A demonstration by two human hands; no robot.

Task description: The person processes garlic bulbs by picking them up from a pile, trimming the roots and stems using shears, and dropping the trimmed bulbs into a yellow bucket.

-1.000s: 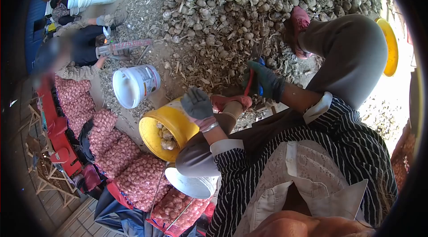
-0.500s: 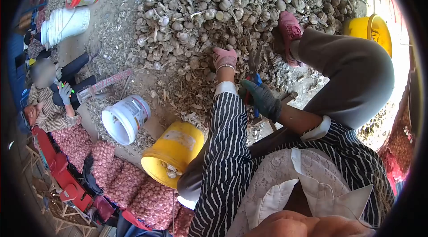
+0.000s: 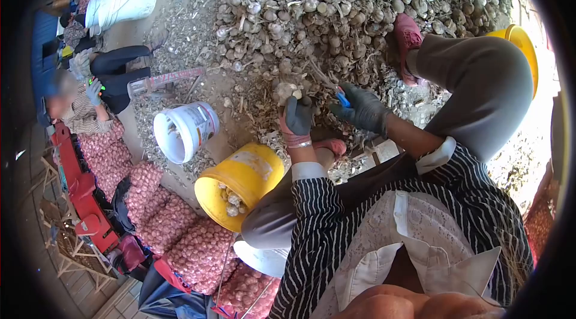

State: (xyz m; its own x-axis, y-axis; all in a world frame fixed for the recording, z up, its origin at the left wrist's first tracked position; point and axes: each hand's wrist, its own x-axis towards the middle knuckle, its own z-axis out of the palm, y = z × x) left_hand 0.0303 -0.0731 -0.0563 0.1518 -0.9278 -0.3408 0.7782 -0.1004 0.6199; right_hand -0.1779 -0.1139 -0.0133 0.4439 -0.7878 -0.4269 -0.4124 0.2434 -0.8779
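My left hand point(image 3: 296, 118), in a glove with a pink back and dark palm, is closed around a garlic bulb point(image 3: 284, 92) at its fingertips. To its right, my right hand point(image 3: 363, 109) in a dark grey glove grips clippers point(image 3: 342, 96) with blue and red handles. The blades point up and left, a little apart from the bulb. Beyond both hands lies a large heap of garlic bulbs point(image 3: 336, 1) with dry stalks. Loose husks and stalks lie below and around my hands.
A yellow bucket point(image 3: 259, 166) with some bulbs inside lies near my left knee, a white bucket point(image 3: 201, 124) beyond it. Full net sacks point(image 3: 195, 253) line the lower left. Another person point(image 3: 84, 106) sits at the left. A second yellow bucket point(image 3: 521, 40) stands at the right.
My left hand has come back from the heap, turned palm up, and now holds a bulb. My right hand has lifted the clippers slightly. The view has shifted.
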